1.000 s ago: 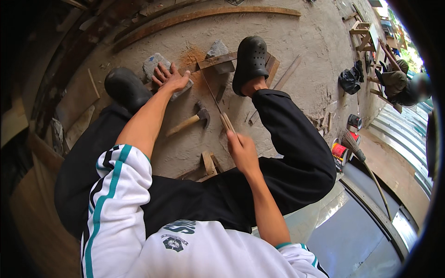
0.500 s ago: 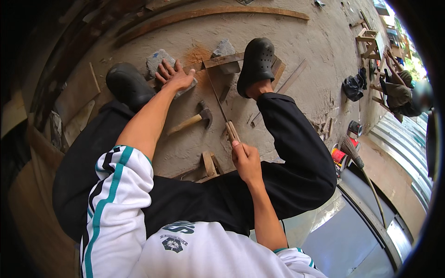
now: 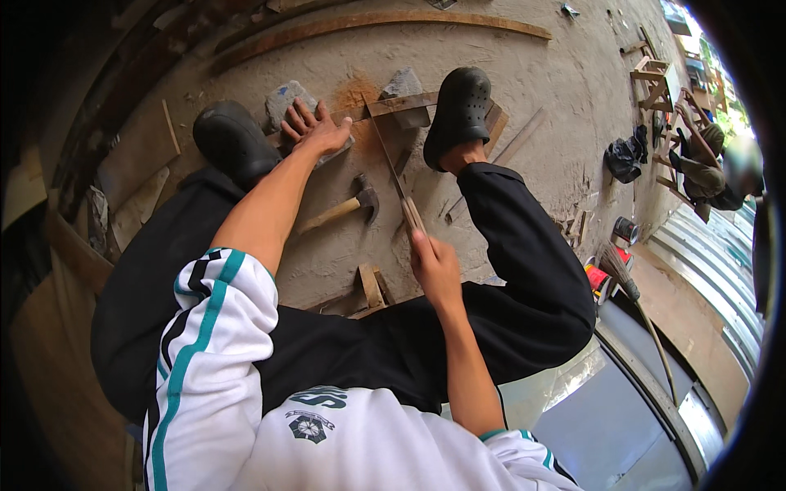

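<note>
A handsaw (image 3: 388,155) with a wooden handle is gripped in my right hand (image 3: 435,266), its thin blade pointing away from me. The blade crosses a narrow wooden strip (image 3: 401,104) that rests over two stone blocks (image 3: 286,97). My left hand (image 3: 318,133), fingers spread, presses down on the strip's left part, to the left of the blade. My right black clog (image 3: 461,106) bears on the strip's right part. Orange sawdust (image 3: 357,87) lies around the cut. Between my legs, a claw hammer (image 3: 334,213) with a wooden handle lies on the ground.
Wood scraps (image 3: 369,286) lie close to my lap. A long plank (image 3: 377,18) stretches along the far side. To the right are a black plastic bag (image 3: 626,155), cans (image 3: 600,281), a broom (image 3: 622,274) and another person (image 3: 708,168) near wooden stools.
My right hand has pushed the saw a little forward, away from me, so its tip reaches farther past the strip. My left hand stays pressed on the wood.
</note>
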